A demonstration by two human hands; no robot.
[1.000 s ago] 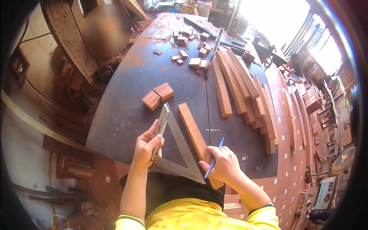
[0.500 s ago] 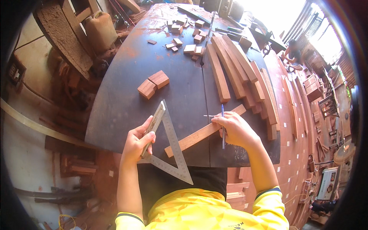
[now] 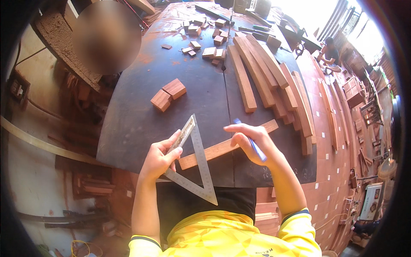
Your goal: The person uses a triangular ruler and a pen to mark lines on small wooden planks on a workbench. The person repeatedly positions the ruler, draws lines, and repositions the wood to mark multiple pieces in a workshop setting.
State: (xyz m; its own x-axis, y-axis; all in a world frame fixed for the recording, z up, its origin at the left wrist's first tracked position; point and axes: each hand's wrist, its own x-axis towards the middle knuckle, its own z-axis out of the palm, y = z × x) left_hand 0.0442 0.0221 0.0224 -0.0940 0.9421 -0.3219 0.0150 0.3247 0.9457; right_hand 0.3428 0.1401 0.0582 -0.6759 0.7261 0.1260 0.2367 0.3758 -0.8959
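My left hand (image 3: 160, 157) is closed round the thick edge of a metal triangle square (image 3: 200, 158), whose pointed lower corner hangs past the table's front edge. A plain wooden strip (image 3: 224, 151) lies slantwise on the dark table (image 3: 128, 128), its left part passing beneath the square. Over the strip's right part, my right hand (image 3: 257, 139) holds a blue pen (image 3: 258, 152) between thumb and fingers, with the index finger stretched leftward. The pen and that hand are a little blurred. Two short wooden blocks (image 3: 168, 95) rest beyond my left hand.
Several long wooden strips (image 3: 261, 73) lie side by side at the table's right. Small offcuts (image 3: 209, 52) are scattered at the far end, near a thin upright blade (image 3: 228, 40). A slit (image 3: 229, 98) runs from it toward me. Another person (image 3: 329, 55) sits far right.
My right hand has lifted slightly, and the pen has turned from near upright to slanting. My left hand and the square have shifted a little right. The strip has moved slightly.
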